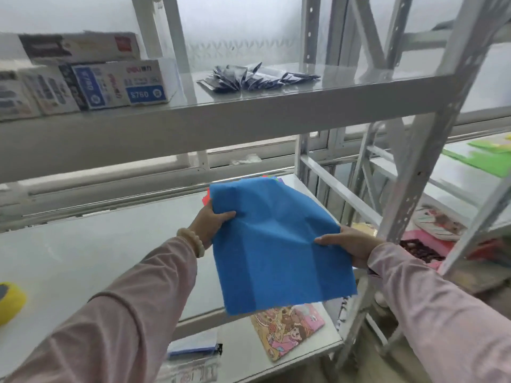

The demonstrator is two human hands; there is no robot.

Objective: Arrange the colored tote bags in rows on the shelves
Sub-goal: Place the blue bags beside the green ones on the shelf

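Grip, both sides: left hand [213, 221] pinches the blue bag [276, 244] at its left edge, thumb on top. Right hand [348, 244] pinches the right edge the same way. Both are clamped on cloth, with no free hand.

Shelf [96, 258]: the bag is held over its right end, with the near edge hanging past the shelf front.

Bag: thin creased cloth that sags between the two hands. Judged light, limp and not fragile, and likely to slide on the smooth shelf. Taking it at two opposite edges keeps it spread flat. A single hold would let it fold on itself. Handles are not in sight.

Stack [206, 199]: other coloured bags lie under the far edge, showing only red and mixed slivers. Contact with the blue bag cannot be told through the blur.
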